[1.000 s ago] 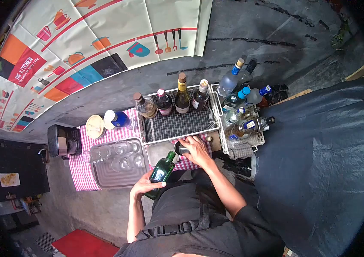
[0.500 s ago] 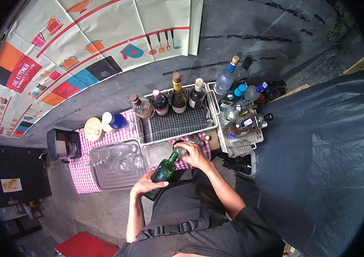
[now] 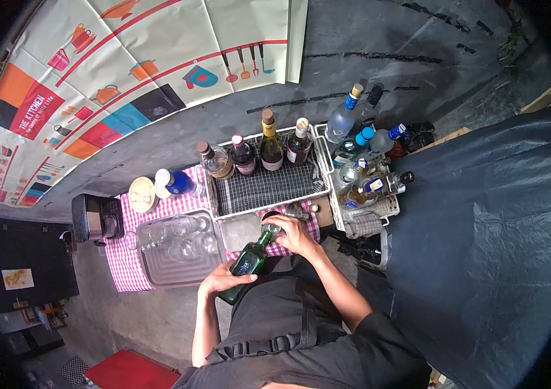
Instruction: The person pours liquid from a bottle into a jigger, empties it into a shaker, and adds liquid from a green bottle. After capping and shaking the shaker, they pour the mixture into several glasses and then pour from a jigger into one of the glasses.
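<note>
My left hand (image 3: 222, 279) grips the body of a green glass bottle (image 3: 247, 262), tilted with its neck pointing up and right. The bottle's mouth meets a small dark metal cup (image 3: 272, 227) that my right hand (image 3: 295, 234) holds over the red-checked cloth (image 3: 123, 262). Both hands are just in front of the white wire tray (image 3: 265, 188), whose far side carries several corked wine and liquor bottles (image 3: 270, 146).
A metal tray (image 3: 178, 269) with several upturned glasses (image 3: 184, 236) lies left of the hands. A second white basket (image 3: 369, 201) at the right is packed with bottles. A black machine (image 3: 95, 218), a round lid and a blue-white bottle (image 3: 175, 183) stand at the left. Dark tarp covers the right.
My right hand lifted the small cup off the cloth to the green bottle's mouth. The left hand tipped the bottle further toward it. The view shifted slightly.
</note>
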Available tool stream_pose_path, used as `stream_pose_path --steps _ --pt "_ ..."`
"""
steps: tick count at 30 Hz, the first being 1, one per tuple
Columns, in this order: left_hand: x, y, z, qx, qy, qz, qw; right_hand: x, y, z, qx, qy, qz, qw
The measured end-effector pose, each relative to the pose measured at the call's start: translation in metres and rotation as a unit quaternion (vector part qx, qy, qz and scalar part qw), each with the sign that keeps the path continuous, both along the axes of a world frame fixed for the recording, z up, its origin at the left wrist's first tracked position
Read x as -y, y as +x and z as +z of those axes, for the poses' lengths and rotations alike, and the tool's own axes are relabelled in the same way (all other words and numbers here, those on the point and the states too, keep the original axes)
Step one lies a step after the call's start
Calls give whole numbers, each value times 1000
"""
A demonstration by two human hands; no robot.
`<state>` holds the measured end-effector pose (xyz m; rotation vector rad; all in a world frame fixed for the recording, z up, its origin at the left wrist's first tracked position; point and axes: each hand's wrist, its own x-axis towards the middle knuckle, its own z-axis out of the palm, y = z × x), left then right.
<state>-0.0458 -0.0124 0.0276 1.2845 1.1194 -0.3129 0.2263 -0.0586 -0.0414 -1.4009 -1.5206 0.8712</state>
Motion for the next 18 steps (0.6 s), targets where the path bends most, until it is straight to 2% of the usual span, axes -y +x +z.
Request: stream_pose_path --steps 10,18 --pt "-1 -6 -16 -16 -7 -21 1000 0 2 6 4 0 1 1000" --pt "-2 -3 -9 -18 -5 -19 1000 -1 1 2 5 -8 1 1000"
